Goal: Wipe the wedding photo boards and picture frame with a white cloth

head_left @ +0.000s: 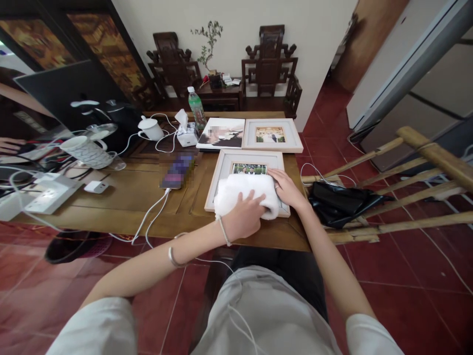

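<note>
A white-framed picture (pixel 223 165) lies flat near the front edge of the wooden table (pixel 136 217). On its lower part rests a folded white cloth (pixel 231 190). My left hand (pixel 244 214) lies on the cloth with its fingers spread, pressing on its top. My right hand (pixel 286 187) touches the frame's right side beside the cloth, its fingers stretched out and holding nothing. Behind this frame lie a second framed picture (pixel 291 135) and a white panel with a photo (pixel 225 133), side by side.
Left of the frame is a phone (pixel 177 170) on a white cable. Farther back stand a tissue pack (pixel 187 134), a bottle (pixel 196 106) and a lidded cup (pixel 151 129). Power strips (pixel 51 192) lie left. Another person's hand (pixel 13 146) shows there. A bamboo rack (pixel 406 172) stands right.
</note>
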`<control>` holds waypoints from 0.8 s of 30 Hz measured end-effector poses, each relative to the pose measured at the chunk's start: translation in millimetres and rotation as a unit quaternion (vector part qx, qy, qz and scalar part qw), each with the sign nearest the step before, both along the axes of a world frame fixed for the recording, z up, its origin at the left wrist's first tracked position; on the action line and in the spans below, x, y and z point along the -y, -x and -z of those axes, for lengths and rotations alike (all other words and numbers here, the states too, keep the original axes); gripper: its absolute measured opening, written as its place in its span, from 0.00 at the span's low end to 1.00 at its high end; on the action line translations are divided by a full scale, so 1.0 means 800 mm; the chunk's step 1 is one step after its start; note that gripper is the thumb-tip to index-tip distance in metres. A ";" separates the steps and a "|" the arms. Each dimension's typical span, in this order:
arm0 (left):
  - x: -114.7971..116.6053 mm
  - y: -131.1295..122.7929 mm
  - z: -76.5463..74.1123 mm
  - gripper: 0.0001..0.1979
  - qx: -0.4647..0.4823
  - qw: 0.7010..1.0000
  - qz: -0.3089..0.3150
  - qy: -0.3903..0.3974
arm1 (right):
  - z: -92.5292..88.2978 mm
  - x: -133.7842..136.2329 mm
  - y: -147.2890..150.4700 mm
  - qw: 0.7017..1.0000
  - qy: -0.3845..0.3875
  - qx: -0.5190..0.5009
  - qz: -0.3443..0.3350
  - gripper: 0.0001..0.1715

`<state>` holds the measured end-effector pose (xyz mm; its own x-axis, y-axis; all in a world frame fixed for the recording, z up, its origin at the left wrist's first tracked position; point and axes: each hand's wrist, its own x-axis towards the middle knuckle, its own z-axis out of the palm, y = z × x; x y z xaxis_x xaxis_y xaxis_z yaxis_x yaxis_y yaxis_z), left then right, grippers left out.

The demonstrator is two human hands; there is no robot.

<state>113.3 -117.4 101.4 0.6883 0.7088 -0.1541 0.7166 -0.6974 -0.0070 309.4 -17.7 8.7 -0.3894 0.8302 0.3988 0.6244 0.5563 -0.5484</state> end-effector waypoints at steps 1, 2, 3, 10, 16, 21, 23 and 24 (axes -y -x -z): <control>-0.001 0.007 -0.001 0.19 -0.007 1.000 -0.003 0.003 | 0.000 0.000 0.000 1.000 0.000 0.002 -0.002 0.38; -0.002 0.015 -0.003 0.19 -0.014 1.000 -0.006 0.007 | 0.001 0.000 0.000 1.000 0.000 0.003 -0.003 0.38; -0.004 0.023 -0.005 0.19 -0.020 1.000 -0.010 0.011 | 0.002 0.000 0.000 1.000 -0.001 0.004 -0.003 0.38; -0.033 0.070 0.016 0.17 -0.037 0.996 -0.062 -0.043 | 0.003 0.000 -0.002 1.000 -0.003 0.007 -0.009 0.39; -0.106 0.065 0.038 0.24 0.110 0.985 -0.081 -0.101 | 0.003 0.000 -0.003 1.000 -0.002 -0.003 -0.011 0.39; -0.167 0.009 0.019 0.22 0.174 0.981 -0.009 -0.082 | 0.005 -0.003 -0.003 1.000 -0.019 0.004 -0.013 0.39; -0.182 -0.014 0.015 0.21 0.164 0.984 0.017 -0.066 | 0.005 -0.004 -0.003 1.000 -0.019 0.004 -0.013 0.38; -0.186 -0.022 0.014 0.20 0.155 0.986 0.023 -0.061 | 0.005 -0.004 -0.003 1.000 -0.018 0.005 -0.012 0.38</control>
